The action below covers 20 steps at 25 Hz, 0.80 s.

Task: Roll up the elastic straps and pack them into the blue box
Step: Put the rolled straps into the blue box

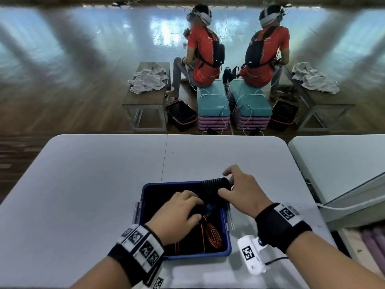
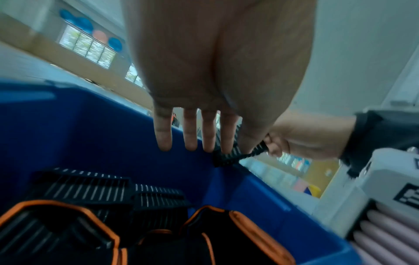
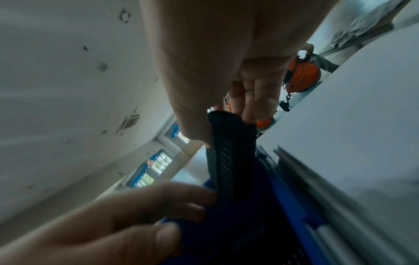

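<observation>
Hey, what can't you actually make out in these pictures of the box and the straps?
- Box floor and strap count: head view, hidden by left hand and dark straps.
- Left hand's grip: the wrist view shows straight fingers, the head view curled ones.
- Strap end: head view, under right hand.
- Box in right wrist view: blurred, dark.

The rolled elastic strap [image 1: 214, 187], pinched by the right hand [image 1: 242, 190] at the box's far right corner, was black with fine pale ribbing. The rectangular plastic box [image 1: 228, 243] beneath that grip was deep blue. Under the left hand [image 1: 179, 215], the packed straps [image 2: 86, 186] were black, striped with thin white lines; those nearest the wrist [image 1: 212, 236] carried orange edging. Both wristbands [image 1: 277, 226] were black with black-and-white square markers. The tabletop [image 1: 83, 184] was pale grey.
</observation>
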Each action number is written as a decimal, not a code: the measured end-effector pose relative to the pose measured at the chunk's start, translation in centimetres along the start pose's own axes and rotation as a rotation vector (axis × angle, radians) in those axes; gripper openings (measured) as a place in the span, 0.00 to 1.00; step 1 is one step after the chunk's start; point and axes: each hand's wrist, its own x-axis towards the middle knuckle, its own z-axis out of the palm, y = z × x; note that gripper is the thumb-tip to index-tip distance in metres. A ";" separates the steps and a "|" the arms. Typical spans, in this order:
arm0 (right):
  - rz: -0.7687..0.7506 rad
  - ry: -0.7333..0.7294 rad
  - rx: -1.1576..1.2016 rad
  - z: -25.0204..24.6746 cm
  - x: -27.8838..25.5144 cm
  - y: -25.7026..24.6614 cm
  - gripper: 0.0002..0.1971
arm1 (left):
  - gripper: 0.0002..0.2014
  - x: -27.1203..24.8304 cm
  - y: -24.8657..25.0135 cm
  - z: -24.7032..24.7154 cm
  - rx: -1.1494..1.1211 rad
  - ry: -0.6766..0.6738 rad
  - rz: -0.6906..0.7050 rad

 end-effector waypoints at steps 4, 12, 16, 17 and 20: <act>-0.090 -0.035 -0.339 2.9 1.0 -1.1 0.17 | 0.23 3.2 -0.1 0.2 0.163 -0.257 -0.006; -0.159 -0.203 -0.798 6.0 2.3 -2.2 0.12 | 0.18 6.2 0.5 0.8 0.313 -0.525 -0.059; -0.140 -0.272 -0.837 6.4 2.6 -2.7 0.07 | 0.16 6.8 0.6 1.0 0.313 -0.494 -0.086; -0.138 -0.287 -0.848 6.6 2.8 -2.9 0.07 | 0.15 7.0 0.6 1.1 0.318 -0.491 -0.089; -0.126 -0.321 -0.864 6.8 3.4 -3.3 0.10 | 0.15 7.2 0.4 1.3 0.299 -0.467 -0.067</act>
